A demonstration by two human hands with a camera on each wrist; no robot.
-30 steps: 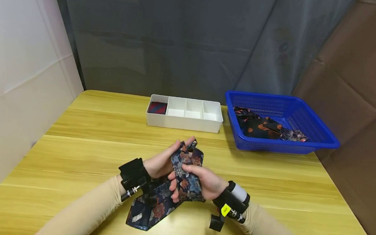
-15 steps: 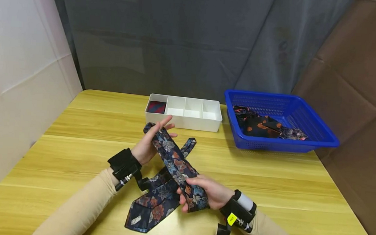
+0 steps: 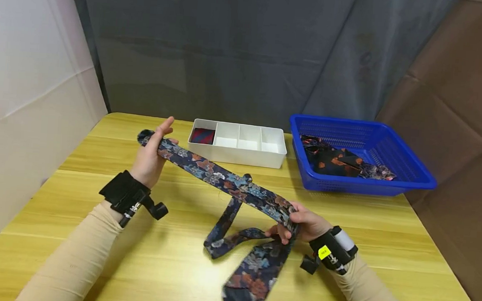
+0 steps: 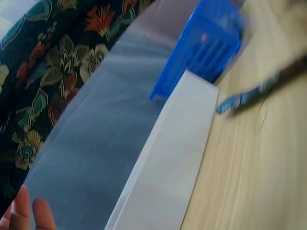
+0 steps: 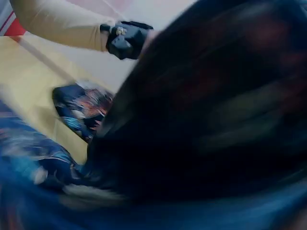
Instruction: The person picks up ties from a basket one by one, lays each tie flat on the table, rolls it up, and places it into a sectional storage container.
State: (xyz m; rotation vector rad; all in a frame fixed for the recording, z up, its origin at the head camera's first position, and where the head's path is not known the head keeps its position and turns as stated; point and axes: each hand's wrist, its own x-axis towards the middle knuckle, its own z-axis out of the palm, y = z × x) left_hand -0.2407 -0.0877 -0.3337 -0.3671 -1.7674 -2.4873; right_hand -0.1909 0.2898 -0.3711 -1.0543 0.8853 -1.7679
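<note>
A dark necktie (image 3: 214, 174) with blue and rust-red flowers stretches in a folded length between both hands. My left hand (image 3: 150, 156) holds its folded end at the upper left, the fold poking out past the thumb; some fingertips (image 4: 44, 215) point outward. Lower at the right, my right hand (image 3: 303, 222) grips the tie with thumb on top and fingers beneath. The wide pointed end hangs below that hand, and the narrow part loops down over the table. In the right wrist view blurred tie cloth (image 5: 206, 105) covers most of the picture.
A white divided box (image 3: 236, 156) stands at the back, a rolled red-and-navy tie (image 3: 203, 136) in its leftmost compartment. Right of it is a blue basket (image 3: 372, 187) with several dark patterned ties (image 3: 336, 163). A wooden tabletop (image 3: 97, 159) lies beneath; grey cloth hangs behind.
The hands have moved apart, left hand up and left, right hand to the right. The bunched tie is drawn out into a long strip, its wide end swung right, below the right hand.
</note>
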